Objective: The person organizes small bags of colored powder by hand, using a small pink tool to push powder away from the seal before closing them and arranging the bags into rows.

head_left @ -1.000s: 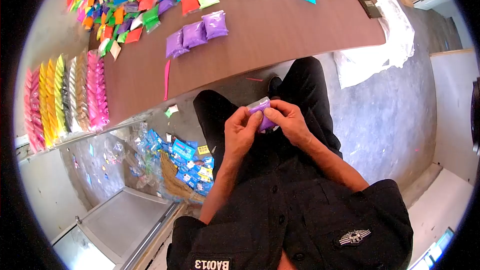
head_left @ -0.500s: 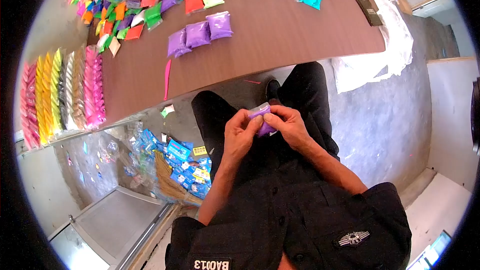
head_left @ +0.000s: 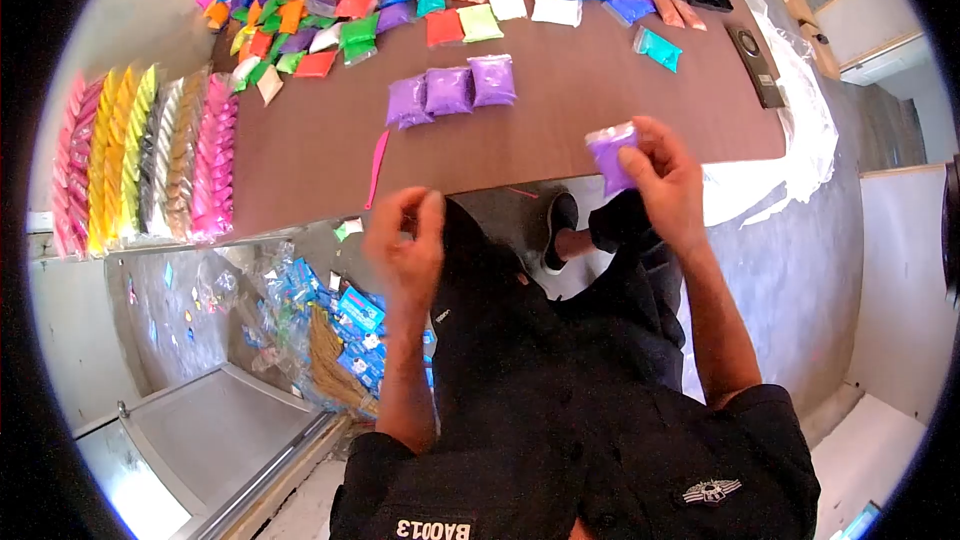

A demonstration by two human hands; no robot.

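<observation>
My right hand (head_left: 668, 185) pinches a small clear pouch of purple stuff (head_left: 610, 155) between thumb and fingers, held up near the table's front edge. My left hand (head_left: 405, 245) is apart from it, above my left knee. Its fingers are loosely bent and a little blurred, with a gap between them and nothing visible inside. Just beyond that hand lies a slim pink plastic tool (head_left: 377, 168), its end at the table edge. Three purple pouches (head_left: 448, 91) lie side by side on the brown table (head_left: 560, 100).
Many colourful pouches (head_left: 355, 0) are heaped along the table's far side. Long bags of twisted colours (head_left: 170, 160) line its left end. A teal pouch (head_left: 657, 48) and a dark narrow device (head_left: 755, 65) lie to the right. Blue packets (head_left: 360, 310) and a broom (head_left: 330, 360) are on the floor.
My hands have separated. The right one has carried the purple pouch up and to the right; the left one has let go of it and moved left. The view has shifted.
</observation>
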